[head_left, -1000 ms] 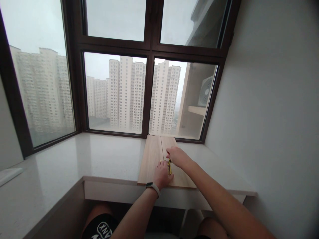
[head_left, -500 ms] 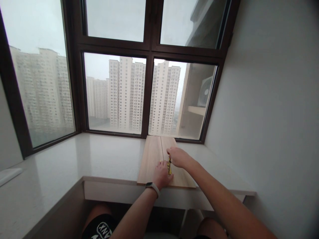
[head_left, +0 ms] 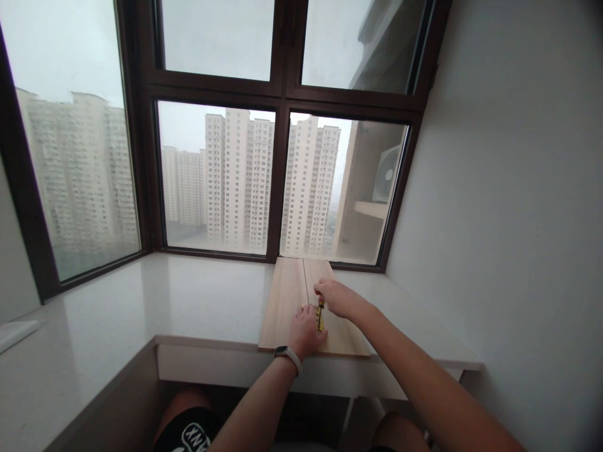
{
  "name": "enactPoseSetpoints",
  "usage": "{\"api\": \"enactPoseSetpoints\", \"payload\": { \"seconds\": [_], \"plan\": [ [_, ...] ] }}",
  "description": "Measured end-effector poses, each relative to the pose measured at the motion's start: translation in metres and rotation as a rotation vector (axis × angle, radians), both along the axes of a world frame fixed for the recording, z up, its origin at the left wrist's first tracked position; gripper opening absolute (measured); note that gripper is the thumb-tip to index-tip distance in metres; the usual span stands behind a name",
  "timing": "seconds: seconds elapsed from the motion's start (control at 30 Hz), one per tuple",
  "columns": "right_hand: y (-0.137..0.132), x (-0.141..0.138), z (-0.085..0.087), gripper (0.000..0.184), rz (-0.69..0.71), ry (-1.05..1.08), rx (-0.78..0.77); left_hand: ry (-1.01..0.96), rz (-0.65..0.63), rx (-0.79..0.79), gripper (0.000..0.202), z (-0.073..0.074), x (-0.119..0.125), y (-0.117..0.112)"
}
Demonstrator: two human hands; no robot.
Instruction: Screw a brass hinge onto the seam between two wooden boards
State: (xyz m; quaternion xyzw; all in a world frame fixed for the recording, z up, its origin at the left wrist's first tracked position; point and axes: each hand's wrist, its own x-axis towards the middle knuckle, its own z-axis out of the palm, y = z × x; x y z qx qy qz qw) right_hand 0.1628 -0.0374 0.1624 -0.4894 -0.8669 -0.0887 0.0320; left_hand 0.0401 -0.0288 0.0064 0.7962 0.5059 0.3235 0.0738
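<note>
A light wooden board (head_left: 285, 295) with a dark line along its length lies on the white sill, one end near the window. My left hand (head_left: 305, 329) rests on it, fingers forward and thumb to the right, around a small flat yellow piece with black marks (head_left: 320, 324). Part of that piece is hidden by the hand. Just above, my right hand (head_left: 335, 297) is closed on a slim yellow-and-black tool (head_left: 321, 304), which points down at the yellow piece. Its exact kind is too small to make out.
The white sill (head_left: 202, 301) runs left and right of the board, with a front edge above my knees. Brown window frames (head_left: 277, 182) stand behind it, a plain wall (head_left: 509, 188) to the right. A white flat object (head_left: 17, 333) lies at far left.
Both hands keep almost the same place on the board. The camera view has shifted very slightly; nothing is let go or picked up.
</note>
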Motion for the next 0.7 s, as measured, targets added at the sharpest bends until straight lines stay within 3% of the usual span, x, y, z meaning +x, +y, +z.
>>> {"api": "enactPoseSetpoints", "payload": {
  "seconds": [0.27,0.5,0.7],
  "plan": [
    [-0.003,0.009,0.008,0.019,0.087,0.001,-0.049,-0.015,-0.008,-0.027,0.052,0.001,-0.002,0.0],
    [-0.002,-0.001,0.005,0.01,-0.018,-0.026,-0.002,-0.002,-0.001,-0.02,0.05,0.001,-0.002,0.001],
    [-0.001,-0.013,-0.001,0.018,-0.255,-0.043,0.073,-0.016,-0.004,-0.001,0.05,-0.002,-0.002,0.003]
  ]
}}
